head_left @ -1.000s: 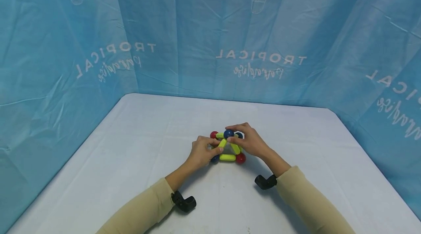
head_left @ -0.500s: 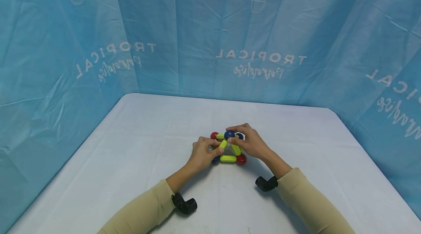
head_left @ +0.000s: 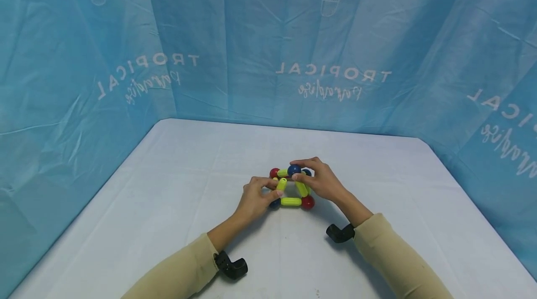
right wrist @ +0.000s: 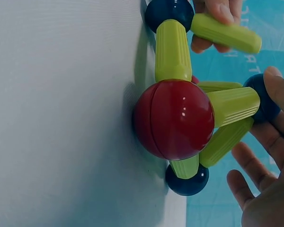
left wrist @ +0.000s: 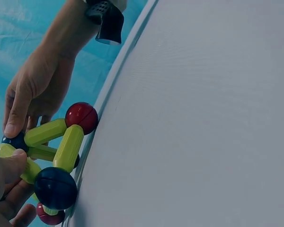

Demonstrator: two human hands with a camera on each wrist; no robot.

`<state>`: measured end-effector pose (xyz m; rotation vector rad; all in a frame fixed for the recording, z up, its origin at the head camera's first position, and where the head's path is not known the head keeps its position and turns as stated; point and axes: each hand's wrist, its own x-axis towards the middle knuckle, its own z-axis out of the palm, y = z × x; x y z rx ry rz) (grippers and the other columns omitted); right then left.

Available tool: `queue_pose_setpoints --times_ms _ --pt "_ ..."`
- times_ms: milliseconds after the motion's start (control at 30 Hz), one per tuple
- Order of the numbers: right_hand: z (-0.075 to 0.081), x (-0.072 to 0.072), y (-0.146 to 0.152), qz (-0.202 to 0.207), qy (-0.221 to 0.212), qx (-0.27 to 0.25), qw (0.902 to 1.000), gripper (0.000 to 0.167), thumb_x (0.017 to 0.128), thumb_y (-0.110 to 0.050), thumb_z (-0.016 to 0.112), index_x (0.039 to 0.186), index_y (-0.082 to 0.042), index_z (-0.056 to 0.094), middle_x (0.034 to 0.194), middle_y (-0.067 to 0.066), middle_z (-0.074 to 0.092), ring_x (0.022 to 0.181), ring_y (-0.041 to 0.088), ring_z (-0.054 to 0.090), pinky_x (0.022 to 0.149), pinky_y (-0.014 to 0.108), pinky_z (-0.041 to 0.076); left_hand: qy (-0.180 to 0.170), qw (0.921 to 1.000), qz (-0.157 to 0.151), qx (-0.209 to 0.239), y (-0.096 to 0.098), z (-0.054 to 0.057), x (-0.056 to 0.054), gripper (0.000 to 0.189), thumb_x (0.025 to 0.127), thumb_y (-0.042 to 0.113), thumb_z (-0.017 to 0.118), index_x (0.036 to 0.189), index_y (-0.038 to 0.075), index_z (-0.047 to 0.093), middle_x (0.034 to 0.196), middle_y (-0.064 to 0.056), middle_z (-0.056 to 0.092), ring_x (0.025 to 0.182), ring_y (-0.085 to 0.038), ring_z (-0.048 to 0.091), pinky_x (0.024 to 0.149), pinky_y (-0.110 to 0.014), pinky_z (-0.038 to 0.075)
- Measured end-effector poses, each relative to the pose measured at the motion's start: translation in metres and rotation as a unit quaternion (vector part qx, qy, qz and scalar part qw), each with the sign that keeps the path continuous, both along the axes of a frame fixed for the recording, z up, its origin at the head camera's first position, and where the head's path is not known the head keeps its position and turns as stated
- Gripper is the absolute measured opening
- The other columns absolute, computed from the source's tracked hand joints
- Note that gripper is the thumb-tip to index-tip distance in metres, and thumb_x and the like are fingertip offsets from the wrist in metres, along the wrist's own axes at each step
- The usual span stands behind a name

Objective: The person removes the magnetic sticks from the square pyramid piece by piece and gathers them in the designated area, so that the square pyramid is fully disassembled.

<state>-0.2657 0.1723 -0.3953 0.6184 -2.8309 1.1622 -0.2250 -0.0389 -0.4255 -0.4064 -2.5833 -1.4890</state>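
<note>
A magnetic ball-and-rod frame stands on the table between both hands. My left hand [head_left: 255, 196] pinches a yellow-green rod [head_left: 282, 184] between thumb and fingers. That rod's lower end meets the front-left blue ball [left wrist: 55, 188]; its upper end is free in the right wrist view. My right hand [head_left: 322, 180] holds the top blue ball [head_left: 294, 170] between thumb and fingers. Several rods run from that ball down to the base, one to the front-right red ball [right wrist: 175, 119]. A flat rod [head_left: 291, 201] joins the two front balls. Behind are a red ball [head_left: 274, 172] and a blue ball [head_left: 307, 173].
A white-covered table [head_left: 201, 159] spreads around the frame. Blue printed curtains [head_left: 260, 33] hang behind it and along both sides. Black wrist-camera mounts [head_left: 231, 266] sit at both sleeve cuffs, low over the tabletop.
The upper end of the left-held rod has parted from the top blue ball and tilted left, leaving a gap. My left hand shifted slightly left; the right hand keeps its grip on the ball.
</note>
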Motion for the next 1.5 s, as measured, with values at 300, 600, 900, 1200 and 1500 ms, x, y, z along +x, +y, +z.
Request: queue_pose_setpoints --times_ms 300,600,900,1200,1500 --pt "0.001 0.002 0.000 -0.007 -0.011 -0.007 0.9999 0.047 0.085 -0.045 0.064 0.129 -0.028 0.058 0.121 0.010 0.054 0.114 0.031 0.051 0.093 0.048 0.048 -0.013 0.9998 0.010 0.010 -0.009 0.002 0.009 0.017 0.082 0.021 0.072 0.097 0.015 0.070 0.097 0.000 0.067 0.113 -0.020 0.051 0.100 -0.052 0.033" --pt "-0.002 0.002 -0.001 -0.011 -0.006 -0.012 0.9999 0.049 0.084 -0.046 0.065 0.129 -0.027 0.058 0.124 0.010 0.052 0.115 0.030 0.051 0.093 0.049 0.047 -0.014 0.9996 0.022 0.011 -0.015 0.001 0.014 0.019 0.080 0.020 0.074 0.099 0.016 0.070 0.097 0.001 0.068 0.113 -0.018 0.051 0.101 -0.051 0.034" --pt "-0.002 0.002 -0.003 -0.021 0.003 -0.009 0.9997 0.048 0.085 -0.041 0.067 0.129 -0.024 0.059 0.125 0.011 0.051 0.115 0.029 0.049 0.094 0.051 0.046 -0.008 0.9996 0.026 0.010 -0.020 -0.002 0.017 0.021 0.079 0.019 0.075 0.100 0.016 0.069 0.097 0.001 0.069 0.111 -0.018 0.053 0.100 -0.050 0.034" --pt "0.000 0.013 -0.010 -0.079 0.113 0.026 0.9901 0.050 0.078 -0.042 0.073 0.120 -0.016 0.065 0.111 0.004 0.065 0.107 0.022 0.045 0.086 0.041 0.046 -0.001 0.9997 0.018 0.014 -0.020 -0.002 0.021 0.019 0.079 0.019 0.075 0.097 0.017 0.069 0.096 0.002 0.068 0.108 -0.018 0.054 0.097 -0.050 0.036" --pt "0.002 0.024 -0.020 -0.124 0.154 0.062 0.9782 0.045 0.075 -0.041 0.077 0.108 -0.012 0.071 0.092 0.005 0.065 0.092 0.020 0.046 0.071 0.029 0.039 0.012 0.9994 -0.011 0.031 -0.016 -0.004 0.029 0.017 0.078 0.019 0.076 0.092 0.019 0.068 0.094 0.003 0.068 0.105 -0.015 0.053 0.094 -0.046 0.039"
